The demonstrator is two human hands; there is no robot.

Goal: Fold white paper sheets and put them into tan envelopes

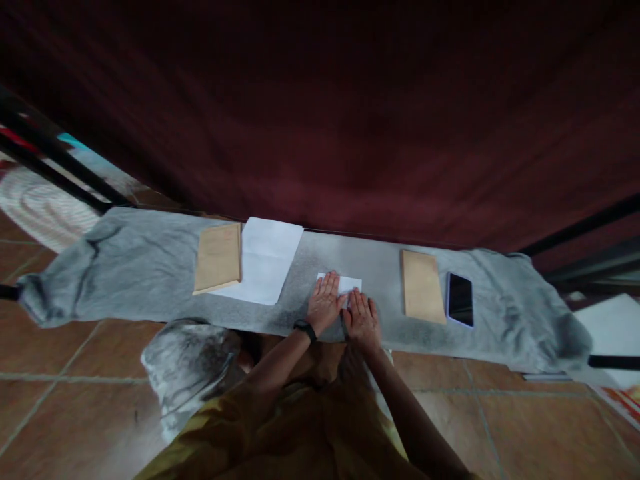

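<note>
A small white piece of paper [350,284] lies on the grey cloth in front of me, its lower part covered by my hands. My left hand [325,305], with a dark watch on the wrist, rests flat on the paper's left side, fingers stretched out. On the right side lies my right hand [362,320], also flat, its fingertips touching the paper's lower right edge. The thumbs come close together between the hands. Neither hand grips anything. Whether the paper is folded, I cannot tell.
The grey cloth [370,250] covers a long narrow bench. To the left, a brown envelope [218,257] overlaps white sheets [270,257]. A second brown envelope [423,285] and a phone [460,300] lie to the right. A dark red curtain [340,133] hangs behind, above the tiled floor [75,413].
</note>
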